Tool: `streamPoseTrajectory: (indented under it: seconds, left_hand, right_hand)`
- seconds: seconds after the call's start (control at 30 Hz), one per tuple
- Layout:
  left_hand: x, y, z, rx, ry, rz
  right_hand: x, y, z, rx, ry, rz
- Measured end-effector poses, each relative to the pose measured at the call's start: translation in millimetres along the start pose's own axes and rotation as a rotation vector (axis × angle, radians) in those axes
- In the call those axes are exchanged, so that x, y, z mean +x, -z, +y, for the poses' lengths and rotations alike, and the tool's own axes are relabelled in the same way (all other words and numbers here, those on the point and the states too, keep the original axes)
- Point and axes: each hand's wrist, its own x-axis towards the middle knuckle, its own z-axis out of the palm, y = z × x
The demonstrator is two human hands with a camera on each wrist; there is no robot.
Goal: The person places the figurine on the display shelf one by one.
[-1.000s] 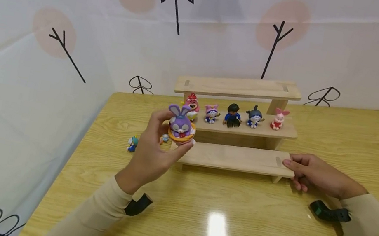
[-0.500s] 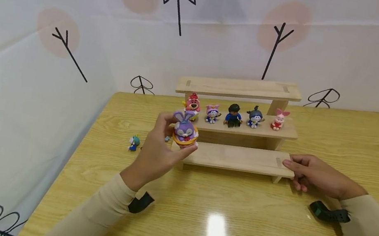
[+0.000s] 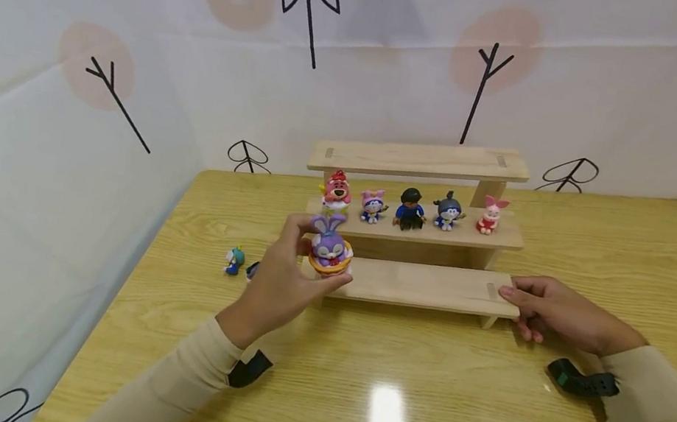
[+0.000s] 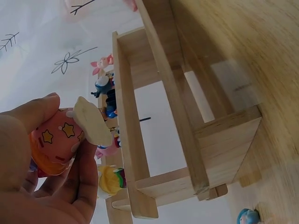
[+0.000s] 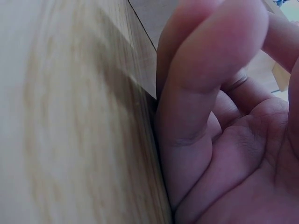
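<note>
My left hand holds a purple bunny figurine upright, thumb and fingers around its orange-rimmed basket. In the head view it overlaps the left end of the lowest step of a three-tier wooden display shelf. The left wrist view shows the figurine's pink, star-dotted side and its flat cream base. At the right end of that lowest step, my right hand grips the board, thumb on top and the other fingers at its end. Its curled fingers fill the right wrist view beside the wood-grained tabletop.
Along the middle tier sit several figurines, from a pink bear at the left to a pink piglet at the right. On the table left of the shelf are a green-hatted figurine and a dark one, partly hidden.
My left hand has carried the bunny figurine a little down and to the right, uncovering the pink bear behind it. My right hand keeps its grip on the shelf end.
</note>
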Motion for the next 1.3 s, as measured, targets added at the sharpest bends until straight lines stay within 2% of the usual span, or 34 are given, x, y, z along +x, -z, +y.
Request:
streamPoseTrajectory:
  seconds: [0.37,0.57,0.73,0.87,1.13,1.3]
  left_hand:
    - [4.3,-14.7,-5.0,0.069,0.052,-0.061]
    - [11.2,-30.5,-2.6,0.105,0.001,-0.156]
    - [23.7,-48.3,4.3,0.178,-0.069,-0.213]
    - [34.4,-63.0,12.6,0.208,-0.093,-0.246]
    - [49.7,-100.2,32.1,0.205,-0.152,-0.284]
    - [51.9,-127.2,40.9,0.235,-0.150,-0.334]
  right_hand:
    - [2.1,2.3,-1.6,-0.003,-0.005,-0.008]
    - [2.8,-0.6,1.1,0.038,0.005,-0.017]
    - [1.8,-1.1,0.8,0.021,-0.024,0.014]
    - [3.8,-0.5,-1.2,0.045,-0.059,0.028]
    - [2.8,3.1,-3.9,0.086,-0.044,0.001]
    - [2.1,1.3,-4.5,0.094,-0.058,0.000]
